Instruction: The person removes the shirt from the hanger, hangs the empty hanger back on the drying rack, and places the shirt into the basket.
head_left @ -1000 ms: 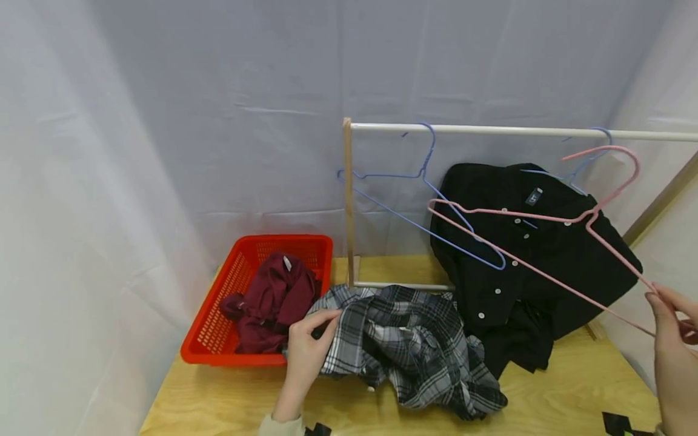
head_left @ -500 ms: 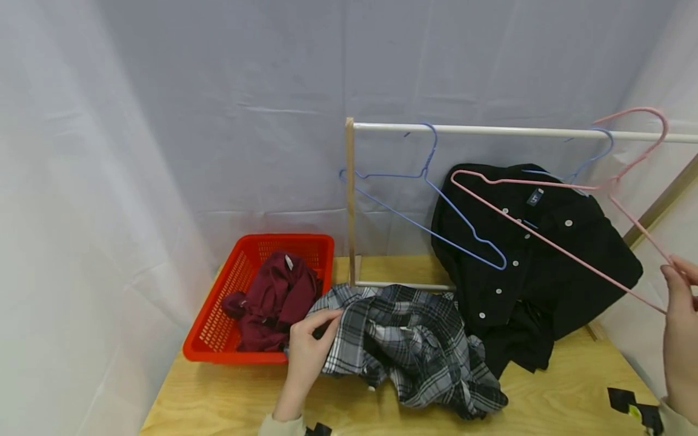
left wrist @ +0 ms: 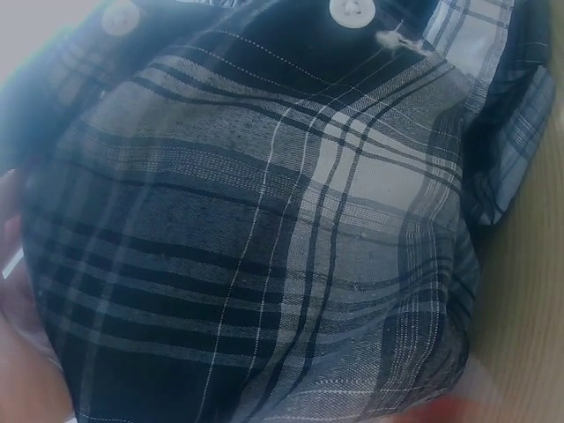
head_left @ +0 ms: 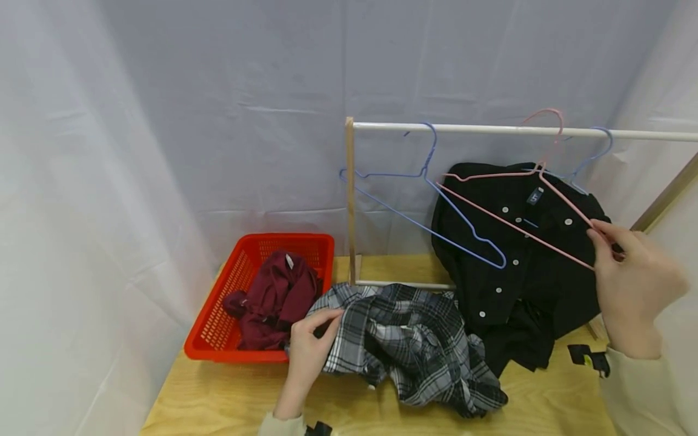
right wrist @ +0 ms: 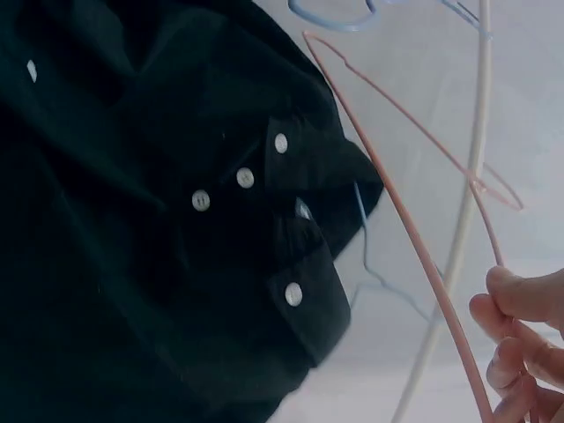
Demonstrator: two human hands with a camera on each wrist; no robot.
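My left hand (head_left: 311, 345) pinches the edge of a crumpled black, grey and white plaid shirt (head_left: 414, 348) on the table. Plaid cloth and white buttons fill most of the left wrist view, with part of the hand at its left edge. A pink wire hanger (head_left: 512, 224) is held by one corner between thumb and fingers of my right hand (head_left: 635, 275). Its hook reaches up over the white rail (head_left: 491, 129) in the head view. Behind that hanger hangs a black buttoned shirt (head_left: 491, 260) on a blue hanger (head_left: 591, 158).
A red basket (head_left: 196, 354) with a maroon garment (head_left: 278, 297) in it stands left of the plaid shirt. Another blue hanger (head_left: 392, 211) hangs bare near the rack's wooden left post (head_left: 349, 206). White curtain (head_left: 218, 109) surrounds the wooden table (head_left: 212, 393).
My right hand first lifted the pink hanger up and right, then brought it left, with its hook now at the rail. The left hand and the plaid shirt have stayed put.
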